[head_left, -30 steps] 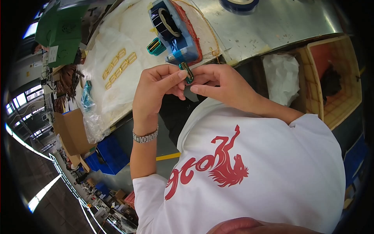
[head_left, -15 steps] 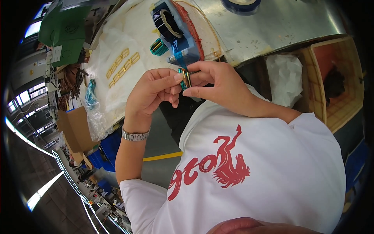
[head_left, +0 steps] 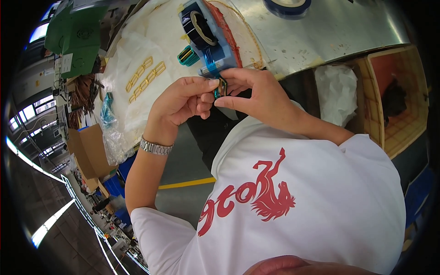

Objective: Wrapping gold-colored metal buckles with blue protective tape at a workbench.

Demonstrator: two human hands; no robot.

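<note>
Between my two hands is a small gold rectangular buckle [head_left: 222, 87] with blue-green film on part of it. My left hand [head_left: 181, 101] pinches its left side between thumb and forefinger, the other fingers curled. From the other side, the fingers and thumb of my right hand [head_left: 259, 91] close round its edges; its far fingers are partly hidden. Just beyond my hands stands a grey-blue tape dispenser [head_left: 224, 48] bearing a dark roll of tape [head_left: 197, 30]. A blue tape strip [head_left: 209, 62] runs from the roll to the dispenser's near end. Left of it lies a teal-wrapped stack of buckles [head_left: 188, 56].
Gold buckles [head_left: 146, 81] lie in two rows on the white-covered table [head_left: 169, 50]. A bundle in blue film [head_left: 108, 110] is at the table's left edge. At right are a metal tabletop [head_left: 330, 36], a blue tape roll [head_left: 288, 5] and an open wooden box [head_left: 376, 101].
The held buckle has turned, so its open frame faces me more. My left thumb has shifted slightly up and right, and my left forearm has swung a little left.
</note>
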